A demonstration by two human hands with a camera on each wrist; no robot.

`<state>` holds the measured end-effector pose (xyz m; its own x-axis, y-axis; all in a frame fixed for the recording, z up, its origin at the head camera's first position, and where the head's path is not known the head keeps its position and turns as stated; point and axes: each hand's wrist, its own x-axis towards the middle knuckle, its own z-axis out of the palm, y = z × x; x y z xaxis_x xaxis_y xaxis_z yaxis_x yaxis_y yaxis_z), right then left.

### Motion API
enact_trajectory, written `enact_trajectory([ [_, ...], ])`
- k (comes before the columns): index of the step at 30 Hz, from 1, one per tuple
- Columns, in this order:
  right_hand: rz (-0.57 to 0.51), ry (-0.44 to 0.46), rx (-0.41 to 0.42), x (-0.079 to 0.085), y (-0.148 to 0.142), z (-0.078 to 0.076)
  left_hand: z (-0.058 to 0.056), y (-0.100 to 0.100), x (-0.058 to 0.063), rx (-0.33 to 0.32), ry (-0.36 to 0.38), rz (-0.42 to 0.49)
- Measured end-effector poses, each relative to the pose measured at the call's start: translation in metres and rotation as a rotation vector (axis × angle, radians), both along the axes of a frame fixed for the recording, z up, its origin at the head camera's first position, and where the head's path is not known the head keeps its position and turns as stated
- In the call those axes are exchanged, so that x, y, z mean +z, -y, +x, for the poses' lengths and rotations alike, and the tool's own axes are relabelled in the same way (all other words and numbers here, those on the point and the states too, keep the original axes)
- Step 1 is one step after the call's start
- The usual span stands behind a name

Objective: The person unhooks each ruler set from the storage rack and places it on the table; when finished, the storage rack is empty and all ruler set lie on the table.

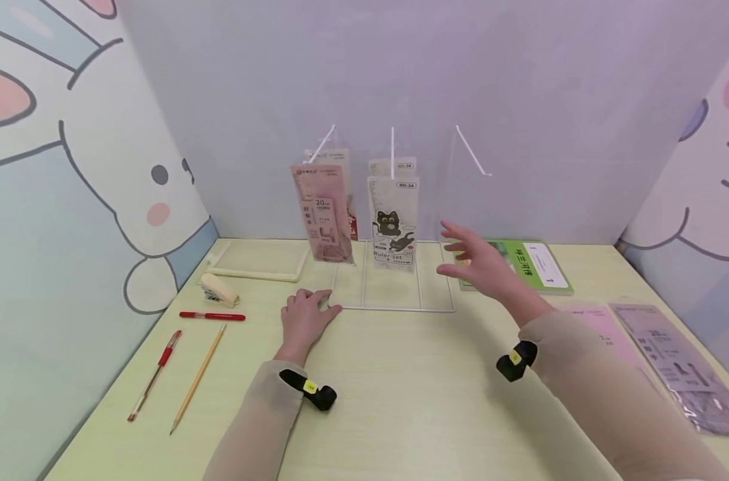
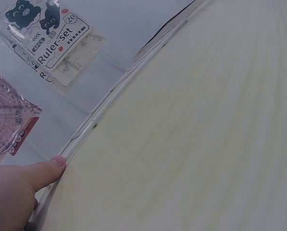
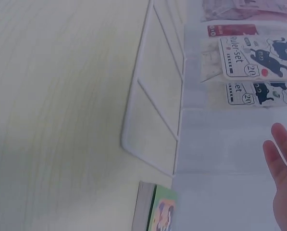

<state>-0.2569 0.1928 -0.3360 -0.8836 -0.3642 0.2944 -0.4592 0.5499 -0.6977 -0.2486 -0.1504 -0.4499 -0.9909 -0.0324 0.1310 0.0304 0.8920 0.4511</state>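
Note:
A white wire display rack (image 1: 394, 308) stands on the table, with three prongs at its top. From its left prong hang a pink ruler-set packet (image 1: 325, 214) and another packet behind it. Two cat-printed ruler sets (image 1: 394, 224) hang one behind the other on the middle prong; the right prong (image 1: 472, 150) is bare. My left hand (image 1: 304, 317) holds the rack base at its front left corner, the thumb (image 2: 52, 168) lying against the wire. My right hand (image 1: 478, 264) is raised beside the rack's right side, fingers spread and holding nothing.
A green book (image 1: 529, 267) lies behind my right hand. Pink (image 1: 605, 334) and greyish-purple (image 1: 679, 367) packets lie at the right. On the left are a cream tray (image 1: 258, 274), a stapler (image 1: 220, 289), a red pen (image 1: 212, 316), a red-capped pen (image 1: 154, 377) and a pencil (image 1: 198, 377).

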Motion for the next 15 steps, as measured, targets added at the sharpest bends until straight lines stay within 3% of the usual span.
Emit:
enact_trajectory([
  [6, -0.011, -0.036, 0.07, 0.009, 0.023, -0.003, 0.0, 0.0, -0.001, 0.0, -0.007, 0.002],
  [15, -0.028, -0.038, 0.064, 0.016, 0.046, -0.01, 0.0, 0.0, 0.0, 0.002, -0.015, 0.012],
])
